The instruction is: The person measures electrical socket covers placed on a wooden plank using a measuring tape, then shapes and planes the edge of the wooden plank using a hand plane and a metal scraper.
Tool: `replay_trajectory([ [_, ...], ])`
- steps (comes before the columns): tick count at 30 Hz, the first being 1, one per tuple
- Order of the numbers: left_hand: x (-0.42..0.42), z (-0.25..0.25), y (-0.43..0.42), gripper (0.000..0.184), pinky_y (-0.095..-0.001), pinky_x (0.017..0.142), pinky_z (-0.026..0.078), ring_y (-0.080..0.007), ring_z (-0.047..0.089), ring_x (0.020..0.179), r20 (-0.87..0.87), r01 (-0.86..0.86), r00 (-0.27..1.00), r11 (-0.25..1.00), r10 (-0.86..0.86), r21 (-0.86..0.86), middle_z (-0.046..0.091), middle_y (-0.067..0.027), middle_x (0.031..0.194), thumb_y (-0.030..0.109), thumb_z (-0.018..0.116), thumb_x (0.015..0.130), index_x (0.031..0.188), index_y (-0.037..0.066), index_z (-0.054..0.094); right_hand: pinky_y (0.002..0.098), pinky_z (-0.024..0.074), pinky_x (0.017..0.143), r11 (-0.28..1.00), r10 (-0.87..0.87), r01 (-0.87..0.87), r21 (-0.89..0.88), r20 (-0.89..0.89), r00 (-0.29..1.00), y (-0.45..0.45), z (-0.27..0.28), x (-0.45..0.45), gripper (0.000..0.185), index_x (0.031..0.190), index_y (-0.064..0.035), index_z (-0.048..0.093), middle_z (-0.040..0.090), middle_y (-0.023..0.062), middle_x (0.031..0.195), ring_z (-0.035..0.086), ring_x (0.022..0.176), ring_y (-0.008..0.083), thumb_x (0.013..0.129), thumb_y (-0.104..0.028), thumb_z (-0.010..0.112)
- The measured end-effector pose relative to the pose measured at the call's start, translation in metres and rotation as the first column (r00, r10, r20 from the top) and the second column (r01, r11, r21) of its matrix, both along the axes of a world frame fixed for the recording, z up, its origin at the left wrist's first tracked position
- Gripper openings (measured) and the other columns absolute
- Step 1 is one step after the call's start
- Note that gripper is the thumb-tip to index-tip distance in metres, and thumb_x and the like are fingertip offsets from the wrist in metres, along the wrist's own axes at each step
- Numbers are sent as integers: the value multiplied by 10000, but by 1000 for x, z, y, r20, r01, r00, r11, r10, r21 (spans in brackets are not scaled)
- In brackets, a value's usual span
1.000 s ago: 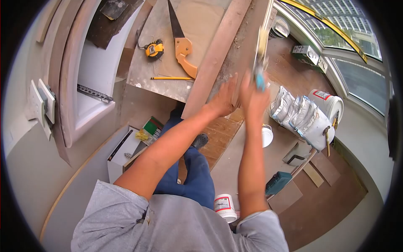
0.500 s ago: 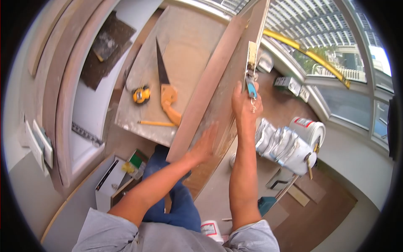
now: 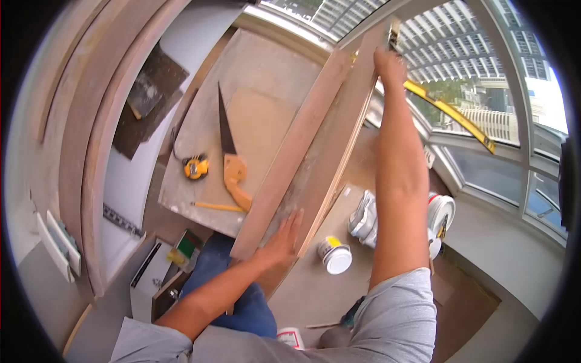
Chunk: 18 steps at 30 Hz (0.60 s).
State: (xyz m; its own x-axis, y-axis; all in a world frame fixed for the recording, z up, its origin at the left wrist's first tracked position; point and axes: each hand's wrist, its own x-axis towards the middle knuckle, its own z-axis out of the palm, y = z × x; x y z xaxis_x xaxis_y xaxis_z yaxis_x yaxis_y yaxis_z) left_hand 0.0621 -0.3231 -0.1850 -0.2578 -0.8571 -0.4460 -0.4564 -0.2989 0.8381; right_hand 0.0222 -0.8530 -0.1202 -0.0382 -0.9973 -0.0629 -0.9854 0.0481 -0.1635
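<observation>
A long wooden board [image 3: 344, 130] runs away from me, its pale layered edge facing right. My left hand [image 3: 283, 241] lies with fingers stretched out against its near end. At the far end, my right hand [image 3: 392, 66] is closed on a hand plane [image 3: 394, 37] at the board's edge. Most of the plane is hidden behind the hand. A second reddish plank [image 3: 287, 160] lies alongside on the left. Left of it, on the work surface [image 3: 266, 66], are a handsaw [image 3: 232, 172] with an orange handle, a yellow tape measure [image 3: 195, 167] and a pencil [image 3: 219, 207].
A small white tub [image 3: 334, 255] and a crumpled whitish bag [image 3: 364, 221] stand right of the board, with a white bucket [image 3: 440, 212] beyond. A yellow spirit level [image 3: 454, 118] leans by the windows. Curved wooden panels [image 3: 91, 133] rise on the left.
My right hand has slid the hand plane forward along the board's edge to its far end. My left hand has stayed at the near end. The view has shifted slightly.
</observation>
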Motion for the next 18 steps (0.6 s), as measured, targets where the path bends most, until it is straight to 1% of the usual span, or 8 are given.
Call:
replay_trajectory([
  [1, -1, -3, 7, 1261, -508, 1147, 373, -527, 273, 1425, 1, 6, 1000, 999, -6, 37, 189, -340, 1592, 17, 825, 655, 1601, 24, -9, 505, 485, 1023, 999, 42, -42, 10, -38, 998, 13, -6, -4, 579, 1214, 0, 696, 657, 277, 1254, 629, 1169, 466, 913, -423, 440],
  [3, -4, -22, 10, 1248, -509, 1144, 375, -529, 282, 1417, 42, -9, 999, 973, 19, -233, 206, -343, 1581, -19, 805, 651, 1597, 10, -8, 514, 500, 998, 1000, -3, 3, 14, -3, 1000, 49, -10, -8, 556, 1190, -10, 705, 682, 269, 1200, 647, 1135, 455, 933, -432, 451],
  [7, -7, -21, 13, 1220, -501, 1155, 361, -523, 290, 1417, 2, -56, 998, 973, 58, -222, 231, -334, 1573, -52, 783, 647, 1590, -11, 9, 549, 552, 848, 998, -38, 41, -43, 71, 997, 217, -3, -29, 460, 1073, -34, 683, 704, 285, 1007, 693, 959, 433, 938, -449, 537],
  [10, -11, -27, 14, 1162, -512, 1163, 337, -518, 295, 1416, 9, -50, 999, 990, 52, -132, 243, -331, 1568, -1, 779, 693, 1583, -26, 33, 518, 558, 616, 983, -28, 47, -179, 107, 994, 386, -2, -48, 291, 1012, -52, 634, 682, 222, 725, 677, 673, 444, 913, -325, 644],
  [12, -25, -66, 24, 1102, -528, 1172, 312, -513, 292, 1420, 68, -55, 993, 910, 91, -411, 234, -328, 1577, 62, 759, 754, 1582, -27, 37, 486, 551, 602, 998, -23, 39, -55, 267, 964, 487, -2, -66, 276, 1021, -59, 633, 688, 208, 745, 685, 675, 419, 880, -284, 710],
  [14, -17, -43, 18, 1079, -537, 1172, 307, -515, 290, 1421, 19, -77, 996, 929, 90, -361, 233, -325, 1580, 84, 747, 777, 1583, -24, 38, 483, 551, 602, 994, -71, 95, -61, 316, 946, 558, 8, -66, 286, 1009, -47, 631, 692, 204, 739, 694, 692, 416, 872, -278, 731],
  [15, -12, -36, 14, 1056, -546, 1171, 302, -516, 288, 1422, -29, -90, 996, 948, 85, -305, 231, -323, 1584, 106, 734, 800, 1585, -20, 39, 483, 551, 602, 993, -62, 89, -72, 315, 947, 562, 10, -63, 286, 1009, -47, 631, 692, 204, 739, 694, 692, 416, 872, -278, 731],
  [18, -19, -53, 17, 1077, -527, 1164, 324, -515, 286, 1423, 27, -65, 996, 928, 80, -367, 221, -319, 1590, 75, 744, 777, 1587, -17, 40, 497, 561, 644, 987, -158, 156, 27, 246, 956, 530, 18, -54, 323, 1037, -36, 638, 710, 210, 791, 696, 728, 441, 892, -316, 707],
])
